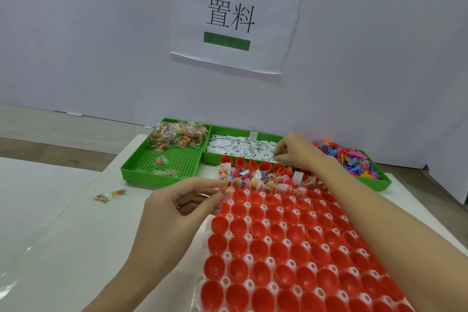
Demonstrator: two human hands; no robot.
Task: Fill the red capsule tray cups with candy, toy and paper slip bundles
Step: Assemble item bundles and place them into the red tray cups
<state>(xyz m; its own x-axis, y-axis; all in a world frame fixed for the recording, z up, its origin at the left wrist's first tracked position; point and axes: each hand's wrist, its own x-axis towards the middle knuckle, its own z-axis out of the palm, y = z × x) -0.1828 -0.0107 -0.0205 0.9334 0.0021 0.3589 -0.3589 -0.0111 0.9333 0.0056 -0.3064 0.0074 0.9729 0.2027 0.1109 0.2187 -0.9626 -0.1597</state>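
Observation:
The capsule tray (291, 243) holds rows of red half-capsule cups on a clear holder. Its far rows contain candy packets, toys and paper slips; the nearer rows are bare. My left hand (177, 208) hovers at the tray's far left corner and pinches a small candy packet (225, 189) between thumb and fingers. My right hand (295, 151) reaches over the tray into the middle green bin, fingers curled down onto the white paper slips (243, 148). Whether it holds a slip is hidden.
Three green bins stand behind the tray: candy packets (177, 134) at left, slips in the middle, colourful plastic toys (347, 157) at right. Two loose candy packets (110, 195) lie on the white table at left. A wall with a paper sign (233, 18) stands behind.

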